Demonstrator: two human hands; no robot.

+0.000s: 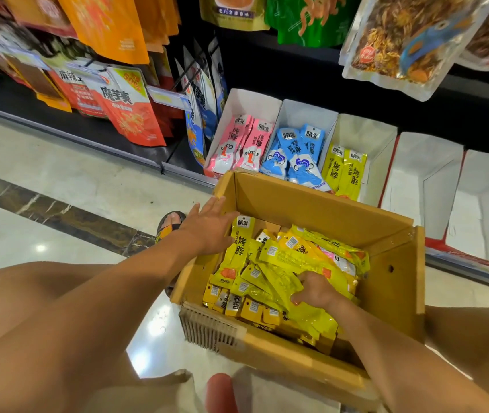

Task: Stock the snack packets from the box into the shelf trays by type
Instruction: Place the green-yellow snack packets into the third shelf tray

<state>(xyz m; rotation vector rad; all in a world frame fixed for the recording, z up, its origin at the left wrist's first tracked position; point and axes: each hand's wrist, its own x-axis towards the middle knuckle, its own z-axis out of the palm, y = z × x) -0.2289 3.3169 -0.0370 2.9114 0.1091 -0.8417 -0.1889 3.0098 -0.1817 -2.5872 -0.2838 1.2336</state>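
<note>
An open cardboard box (pixel 320 204) stands on the floor between my knees, filled with several yellow snack packets (pixel 282 263); a bit of pink shows among them. My right hand (pixel 316 289) reaches down into the pile, its fingers curled into the yellow packets. My left hand (pixel 209 226) hovers flat with straight fingers over the box's left rim, touching the top of a yellow packet. Behind the box, white shelf trays hold pink packets (pixel 243 144), blue packets (pixel 297 153) and two yellow packets (pixel 346 171).
Two white trays (pixel 422 174) to the right of the yellow one hold nothing. Large snack bags (pixel 130 111) hang on pegs at the left and above. A sandalled foot (pixel 171 223) rests on the glossy tiled floor left of the box.
</note>
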